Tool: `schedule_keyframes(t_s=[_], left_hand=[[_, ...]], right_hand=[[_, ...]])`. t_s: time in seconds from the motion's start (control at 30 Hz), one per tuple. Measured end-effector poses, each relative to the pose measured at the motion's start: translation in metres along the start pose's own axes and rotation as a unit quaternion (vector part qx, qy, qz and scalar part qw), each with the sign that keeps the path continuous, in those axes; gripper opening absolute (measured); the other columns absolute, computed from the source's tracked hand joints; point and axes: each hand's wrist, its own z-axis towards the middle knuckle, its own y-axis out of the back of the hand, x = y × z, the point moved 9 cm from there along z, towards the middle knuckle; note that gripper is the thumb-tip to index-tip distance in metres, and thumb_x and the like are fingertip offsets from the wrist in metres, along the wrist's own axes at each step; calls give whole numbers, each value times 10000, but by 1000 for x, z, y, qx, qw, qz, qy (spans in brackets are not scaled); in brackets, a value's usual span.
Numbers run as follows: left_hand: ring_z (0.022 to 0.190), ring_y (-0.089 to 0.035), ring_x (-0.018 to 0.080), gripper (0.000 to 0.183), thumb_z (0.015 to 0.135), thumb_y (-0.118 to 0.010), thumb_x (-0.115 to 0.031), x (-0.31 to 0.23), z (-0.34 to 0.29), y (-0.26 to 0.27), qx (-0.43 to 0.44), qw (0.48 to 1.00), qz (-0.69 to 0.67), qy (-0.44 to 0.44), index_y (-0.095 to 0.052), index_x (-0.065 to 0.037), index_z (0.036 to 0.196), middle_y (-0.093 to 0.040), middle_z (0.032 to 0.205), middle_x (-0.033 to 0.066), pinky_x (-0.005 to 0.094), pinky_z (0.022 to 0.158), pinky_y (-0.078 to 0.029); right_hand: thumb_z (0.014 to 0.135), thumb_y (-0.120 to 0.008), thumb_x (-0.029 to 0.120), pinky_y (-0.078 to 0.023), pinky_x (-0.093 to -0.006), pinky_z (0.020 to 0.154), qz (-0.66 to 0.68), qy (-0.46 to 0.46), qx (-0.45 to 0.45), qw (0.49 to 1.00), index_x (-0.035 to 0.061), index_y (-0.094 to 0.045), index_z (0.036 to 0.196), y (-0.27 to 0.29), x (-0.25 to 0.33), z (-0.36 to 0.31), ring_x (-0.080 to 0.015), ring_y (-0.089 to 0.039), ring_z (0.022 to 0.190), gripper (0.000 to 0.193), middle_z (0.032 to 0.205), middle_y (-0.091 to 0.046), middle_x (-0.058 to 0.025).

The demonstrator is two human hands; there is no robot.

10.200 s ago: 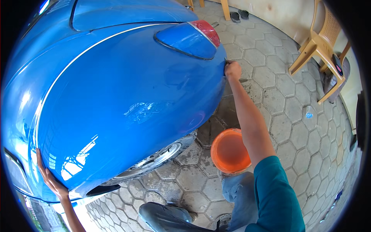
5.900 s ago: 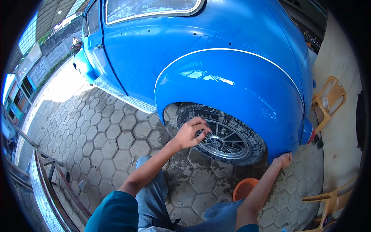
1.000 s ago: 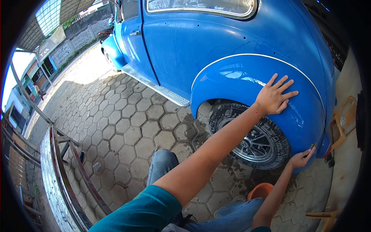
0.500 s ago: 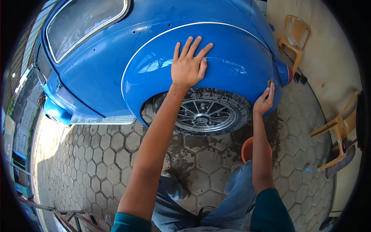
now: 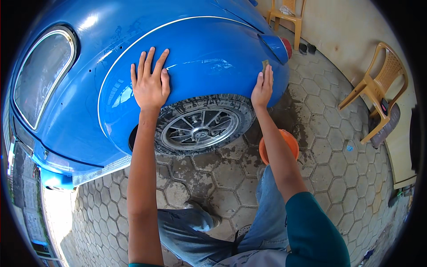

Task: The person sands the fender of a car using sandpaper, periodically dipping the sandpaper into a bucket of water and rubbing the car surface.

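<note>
The rounded rear fender (image 5: 195, 49) of a blue car fills the upper middle, its surface wet in places. On its left part my left hand (image 5: 150, 91) lies flat with the fingers spread and nothing in it. My right hand (image 5: 262, 90) is at the fender's right side, fingers close together. Beneath its fingertips pokes out the end of a small olive-brown piece (image 5: 265, 64), pressed against the paint; the rest is hidden by the fingers. Just right of that sits the red tail light (image 5: 286, 48). Under the fender, between my arms, is the muddy wheel (image 5: 200, 132).
An orange bucket (image 5: 291, 144) stands on the hexagonal paving (image 5: 320, 175), partly behind my right forearm. Tan plastic chairs (image 5: 376, 89) are at the right and upper right along a pale wall (image 5: 351, 40). Dark sandals (image 5: 307, 48) lie behind the car.
My view has turned to the right, so the car appears farther left. Both hands stay on the fender, the right one still on the small piece; my left hand has slid slightly left on the paint.
</note>
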Motion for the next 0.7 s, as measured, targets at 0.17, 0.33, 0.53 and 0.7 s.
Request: schedule_keyframes(t_s=[0.17, 0.33, 0.53, 0.7], left_hand=[[1356, -368, 264, 417, 971, -340, -312, 3, -2, -2, 6, 1000, 10, -3, -506, -319, 1354, -438, 1441, 34, 489, 1134, -211], [1370, -347, 260, 422, 984, -315, -318, 7, -4, -2, 16, 1000, 26, -7, -499, -311, 1364, -433, 1445, 36, 490, 1139, -196], [1369, -349, 261, 424, 982, -319, -305, 0, -2, -7, 7, 1000, 15, -9, -494, -303, 1369, -436, 1443, 37, 497, 1136, -196], [1368, -352, 257, 425, 981, -317, -297, 4, -4, -5, 4, 1000, 14, -8, -501, -304, 1364, -438, 1442, 34, 500, 1133, -199]], right_hand=[[999, -378, 394, -144, -429, 1155, -15, -130, 14, 991, 61, -270, 1477, -7, -16, -9, -336, -189, 1428, 593, 1544, -214, -171], [984, -381, 359, -170, -535, 1135, -1, 183, 188, 965, 101, -376, 1440, -39, 134, -34, -317, -266, 1408, 524, 1507, -332, -114], [1003, -286, 429, -134, -496, 1150, -50, -257, -4, 965, 40, -220, 1486, -2, -31, -24, -331, -180, 1432, 623, 1544, -203, -184], [1009, -248, 460, -47, -391, 1173, 42, -330, 5, 943, -25, -156, 1479, -4, -56, -36, -332, -82, 1450, 682, 1553, -104, -231]])
